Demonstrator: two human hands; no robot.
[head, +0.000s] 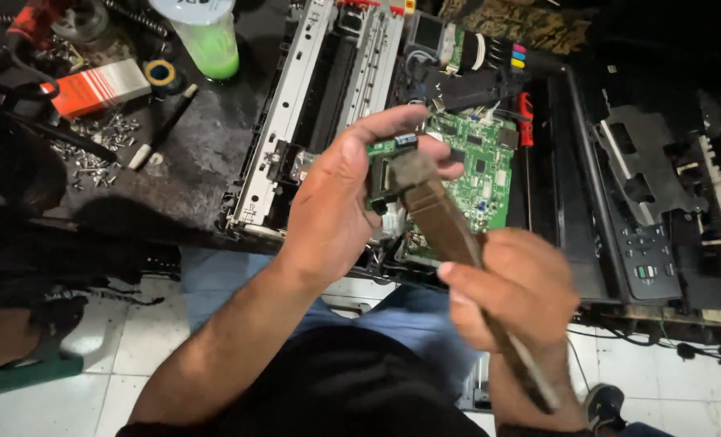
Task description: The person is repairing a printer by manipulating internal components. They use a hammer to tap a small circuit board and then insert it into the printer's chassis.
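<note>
Small green circuit board (382, 174) sits at frame centre, pinched by the left hand (336, 202) fingers; it looks light, stiff and fragile, best held by its edges. The right hand (510, 291) fingers grip a brown brush (441, 222) touching it, above the opened printer (474, 121).

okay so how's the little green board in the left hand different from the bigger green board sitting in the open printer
The small green board is held up in the left hand, with the brown brush in the right hand laid against it; the large green board lies flat inside the opened printer, touched by neither hand. The small one is mostly hidden by fingers and brush; the large one shows many chips. Both are green circuit boards.
</note>
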